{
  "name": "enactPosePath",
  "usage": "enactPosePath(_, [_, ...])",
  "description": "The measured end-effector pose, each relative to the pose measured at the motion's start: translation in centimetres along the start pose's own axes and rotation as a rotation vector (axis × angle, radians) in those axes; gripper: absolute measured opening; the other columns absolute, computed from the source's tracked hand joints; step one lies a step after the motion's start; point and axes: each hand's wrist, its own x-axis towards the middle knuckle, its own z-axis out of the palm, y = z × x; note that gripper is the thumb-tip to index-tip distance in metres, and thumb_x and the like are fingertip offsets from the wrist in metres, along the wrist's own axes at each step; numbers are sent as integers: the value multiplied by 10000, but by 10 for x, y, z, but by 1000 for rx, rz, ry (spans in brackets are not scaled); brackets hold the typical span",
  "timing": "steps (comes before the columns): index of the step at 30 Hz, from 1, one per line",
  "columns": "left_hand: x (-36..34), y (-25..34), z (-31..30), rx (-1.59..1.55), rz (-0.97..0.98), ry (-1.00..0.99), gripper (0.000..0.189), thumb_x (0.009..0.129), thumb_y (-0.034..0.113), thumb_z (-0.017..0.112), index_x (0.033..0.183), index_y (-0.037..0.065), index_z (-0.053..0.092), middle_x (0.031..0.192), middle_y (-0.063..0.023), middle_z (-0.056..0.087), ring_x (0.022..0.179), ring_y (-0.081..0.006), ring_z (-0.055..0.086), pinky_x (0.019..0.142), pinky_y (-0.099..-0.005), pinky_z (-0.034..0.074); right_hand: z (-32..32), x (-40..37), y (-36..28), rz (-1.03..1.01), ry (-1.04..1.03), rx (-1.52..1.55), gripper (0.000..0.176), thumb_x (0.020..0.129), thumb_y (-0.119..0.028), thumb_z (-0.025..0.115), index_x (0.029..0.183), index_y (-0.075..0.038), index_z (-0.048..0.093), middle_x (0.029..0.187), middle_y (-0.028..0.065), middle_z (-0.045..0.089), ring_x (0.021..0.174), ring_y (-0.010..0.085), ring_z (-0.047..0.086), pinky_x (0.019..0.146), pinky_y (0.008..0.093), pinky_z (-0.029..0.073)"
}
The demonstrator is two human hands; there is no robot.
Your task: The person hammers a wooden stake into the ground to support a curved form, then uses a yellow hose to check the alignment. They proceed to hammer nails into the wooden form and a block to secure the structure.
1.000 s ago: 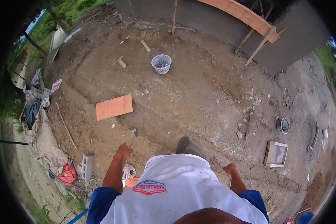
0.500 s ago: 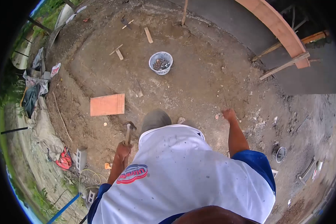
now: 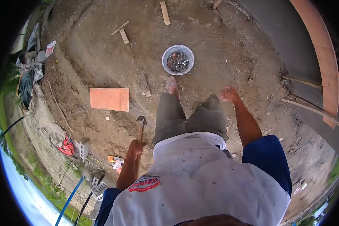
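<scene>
My left hand (image 3: 136, 147) is wrapped round the wooden handle of a claw hammer (image 3: 141, 132), its dark head pointing forward beside my left leg. My right hand (image 3: 229, 94) hangs in front of my right knee with its fingers curled in. Whatever it holds, if anything, is too small to make out. Ahead of my bare foot (image 3: 172, 86) stands a whitish bucket (image 3: 164, 63) with many nails (image 3: 177, 62) in it. Neither hand touches the bucket.
A reddish plywood piece (image 3: 109, 100) and a wood offcut (image 3: 145, 86) lie on the dirt. More wood strips (image 3: 165, 13) lie farther ahead. To the right, a curved form board (image 3: 322, 56) with stakes (image 3: 310, 107) borders grey concrete (image 3: 263, 26). Hollow blocks (image 3: 83, 148) stand at left.
My view has shifted forward, and the bucket appears nearer. My legs and a foot now show more fully. The hammer stays in my left hand; my right hand's fingers have turned inward.
</scene>
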Motion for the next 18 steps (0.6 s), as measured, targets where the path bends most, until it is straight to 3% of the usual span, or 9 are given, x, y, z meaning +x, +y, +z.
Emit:
enactPosePath(3, [7, 17, 1, 48, -187, 23, 249, 819, 203, 716, 813, 12, 556, 589, -40, 523, 436, -144, 493, 399, -299, 414, 44, 123, 1, 35, -131, 82, 581, 813, -192, 755, 1255, 70, 483, 929, 120, 655, 759, 193, 671, 635, 281, 558])
enactPosePath(5, [22, -5, 11, -31, -268, 51, 240, 820, 217, 710, 797, 33, 558, 581, -20, 516, 455, -129, 502, 419, -294, 428, 80, 189, -22, 39, -124, 29, 620, 802, -209, 766, 1263, 90, 478, 953, 120, 660, 780, 206, 669, 664, 289, 556])
enactPosePath(7, [32, -27, 36, -124, -339, 109, 245, 817, 235, 711, 783, 53, 551, 579, -11, 508, 447, -121, 489, 408, -294, 433, 121, 301, 9, -186, 96, -186, 630, 740, -298, 802, 1191, 71, 563, 1060, 192, 668, 830, 239, 670, 697, 352, 552])
enactPosePath(9, [44, -37, 70, -299, -500, 133, 207, 834, 178, 690, 775, 70, 523, 564, -12, 489, 436, -123, 495, 389, -299, 435, 145, 389, 9, -222, 246, -293, 608, 744, -320, 792, 1165, 66, 582, 1049, 195, 675, 847, 257, 674, 714, 358, 550])
enactPosePath(10, [47, -23, 93, -230, -551, 189, 194, 844, 155, 678, 781, 81, 510, 565, -11, 486, 420, -125, 490, 381, -293, 431, 159, 422, 19, -228, 314, -338, 599, 746, -331, 787, 1152, 63, 592, 1043, 197, 678, 856, 265, 676, 723, 361, 549])
enactPosePath(11, [51, -5, 109, -225, -606, 186, 194, 845, 155, 678, 786, 81, 509, 571, -12, 490, 416, -127, 488, 380, -286, 430, 165, 444, 22, -189, 186, -207, 582, 753, -319, 776, 1147, 68, 593, 1022, 192, 683, 855, 266, 682, 716, 365, 552])
enactPosePath(13, [60, -25, 131, -331, -688, 155, 199, 841, 153, 680, 779, 71, 509, 573, -12, 490, 424, -129, 497, 385, -284, 435, 167, 473, 11, -116, -57, 60, 549, 769, -296, 756, 1137, 78, 594, 979, 181, 691, 853, 268, 694, 702, 372, 558])
enactPosePath(16, [69, -10, 147, -348, -712, 50, 197, 834, 155, 684, 780, 62, 518, 576, -11, 493, 429, -128, 500, 393, -283, 438, 167, 491, 22, 59, -301, 63, 445, 775, -172, 724, 1114, 86, 595, 922, 204, 687, 804, 301, 702, 638, 410, 576])
enactPosePath(18, [70, 7, 152, -358, -711, 39, 195, 835, 158, 680, 782, 60, 520, 577, -10, 491, 431, -127, 499, 397, -280, 437, 169, 468, 8, 81, -259, 189, 369, 774, -89, 679, 1080, 100, 594, 909, 213, 677, 752, 321, 695, 590, 436, 584])
